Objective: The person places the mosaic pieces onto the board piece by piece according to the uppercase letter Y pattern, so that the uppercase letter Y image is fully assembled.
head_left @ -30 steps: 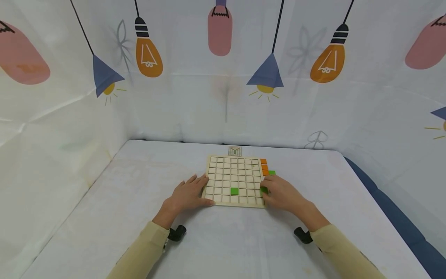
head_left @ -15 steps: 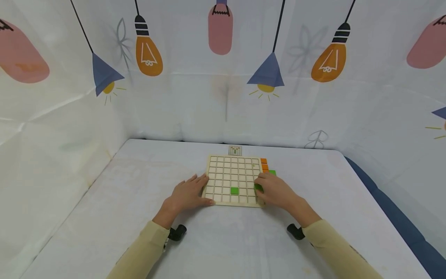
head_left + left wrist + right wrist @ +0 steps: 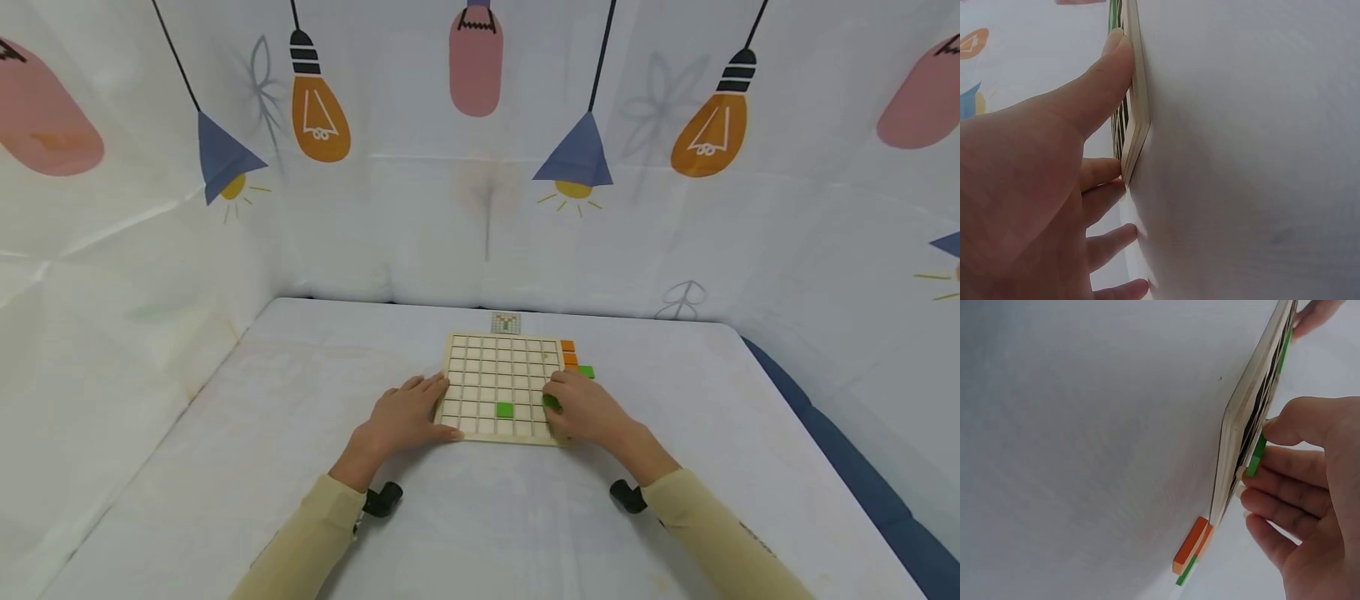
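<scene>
A pale wooden grid board [image 3: 487, 367] lies on the white table, with a green square tile [image 3: 505, 410] set in one cell of its lower part. My left hand [image 3: 402, 419] rests against the board's left edge, fingers spread and fairly straight. In the left wrist view its thumb [image 3: 1107, 72] lies on the board's front edge near the corner. My right hand [image 3: 588, 410] is over the board's lower right side. Between thumb and fingers it pinches another green tile [image 3: 1257, 455], partly hidden in the head view and close to the board's surface.
Several orange tiles [image 3: 568, 358] lie along the board's right edge, with a green tile [image 3: 587, 372] beside them. A small patterned card [image 3: 506, 323] sits behind the board. A printed white cloth [image 3: 427, 225] hangs beyond the table's far edge.
My right hand has moved left, from the board's right edge onto its lower right cells, carrying the green tile. The left hand has stayed where it was.
</scene>
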Demonstrator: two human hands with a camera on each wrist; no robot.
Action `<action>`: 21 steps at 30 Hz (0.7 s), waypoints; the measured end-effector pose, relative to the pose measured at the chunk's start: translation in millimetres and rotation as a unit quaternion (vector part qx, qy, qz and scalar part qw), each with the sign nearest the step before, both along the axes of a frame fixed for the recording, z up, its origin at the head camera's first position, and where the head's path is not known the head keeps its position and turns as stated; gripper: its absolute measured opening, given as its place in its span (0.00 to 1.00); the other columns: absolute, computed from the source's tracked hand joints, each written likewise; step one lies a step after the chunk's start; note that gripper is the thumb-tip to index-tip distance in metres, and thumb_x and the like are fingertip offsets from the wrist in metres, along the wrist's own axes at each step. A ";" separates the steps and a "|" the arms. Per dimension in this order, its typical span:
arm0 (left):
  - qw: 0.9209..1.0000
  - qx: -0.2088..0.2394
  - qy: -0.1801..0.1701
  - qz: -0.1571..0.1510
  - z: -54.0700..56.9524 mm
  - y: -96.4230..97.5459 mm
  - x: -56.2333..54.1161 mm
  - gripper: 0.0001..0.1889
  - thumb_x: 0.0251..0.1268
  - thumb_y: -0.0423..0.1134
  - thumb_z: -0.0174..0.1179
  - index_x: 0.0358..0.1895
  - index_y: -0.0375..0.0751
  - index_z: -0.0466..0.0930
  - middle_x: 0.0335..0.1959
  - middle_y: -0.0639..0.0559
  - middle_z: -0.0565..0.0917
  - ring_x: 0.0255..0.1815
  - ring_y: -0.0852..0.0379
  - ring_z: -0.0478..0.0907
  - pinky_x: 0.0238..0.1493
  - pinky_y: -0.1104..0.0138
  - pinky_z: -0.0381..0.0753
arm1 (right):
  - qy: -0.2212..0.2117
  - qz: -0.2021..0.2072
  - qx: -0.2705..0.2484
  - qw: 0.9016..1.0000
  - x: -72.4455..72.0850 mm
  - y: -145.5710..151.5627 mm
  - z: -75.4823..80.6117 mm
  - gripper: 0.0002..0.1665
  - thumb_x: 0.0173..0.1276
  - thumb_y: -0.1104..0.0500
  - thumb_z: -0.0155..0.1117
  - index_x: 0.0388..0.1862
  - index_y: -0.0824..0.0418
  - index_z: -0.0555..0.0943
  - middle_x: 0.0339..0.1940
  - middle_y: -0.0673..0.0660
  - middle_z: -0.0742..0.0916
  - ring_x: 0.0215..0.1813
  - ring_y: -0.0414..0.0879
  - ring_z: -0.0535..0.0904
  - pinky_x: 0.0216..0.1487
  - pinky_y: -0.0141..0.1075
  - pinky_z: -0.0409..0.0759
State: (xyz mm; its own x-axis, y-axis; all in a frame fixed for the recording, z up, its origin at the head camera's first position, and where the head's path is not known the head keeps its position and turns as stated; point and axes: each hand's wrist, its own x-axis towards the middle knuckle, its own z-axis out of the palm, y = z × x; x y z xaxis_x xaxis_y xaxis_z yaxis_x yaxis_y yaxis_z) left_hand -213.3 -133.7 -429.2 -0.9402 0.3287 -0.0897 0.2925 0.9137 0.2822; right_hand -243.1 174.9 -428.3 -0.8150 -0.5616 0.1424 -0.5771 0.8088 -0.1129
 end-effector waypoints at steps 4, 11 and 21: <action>1.000 -0.003 0.002 0.003 0.0 -0.1 0.2 0.49 0.57 0.68 0.64 0.77 0.46 0.60 0.79 0.50 0.61 0.79 0.42 0.58 0.71 0.42 0.64 | -0.004 -0.006 0.002 1.000 -1.9 -3.8 0.0 0.07 0.66 0.58 0.64 0.41 0.58 0.85 0.40 0.50 0.84 0.43 0.43 0.76 0.48 0.39 0.80; 1.000 -0.005 -0.001 0.002 -1.0 -0.2 -0.3 0.50 0.56 0.68 0.65 0.77 0.46 0.59 0.80 0.51 0.61 0.79 0.42 0.58 0.71 0.42 0.65 | -0.013 -0.013 0.005 1.000 -2.7 -11.5 2.7 0.10 0.65 0.58 0.64 0.44 0.58 0.86 0.42 0.50 0.85 0.44 0.44 0.76 0.50 0.39 0.80; 1.000 -0.009 -0.006 0.004 -1.7 -0.4 -2.0 0.50 0.56 0.69 0.64 0.78 0.48 0.59 0.80 0.52 0.60 0.79 0.43 0.57 0.72 0.43 0.64 | -0.035 -0.018 0.002 0.999 -4.5 -20.5 1.0 0.11 0.63 0.60 0.64 0.44 0.58 0.85 0.44 0.51 0.85 0.46 0.44 0.75 0.51 0.39 0.80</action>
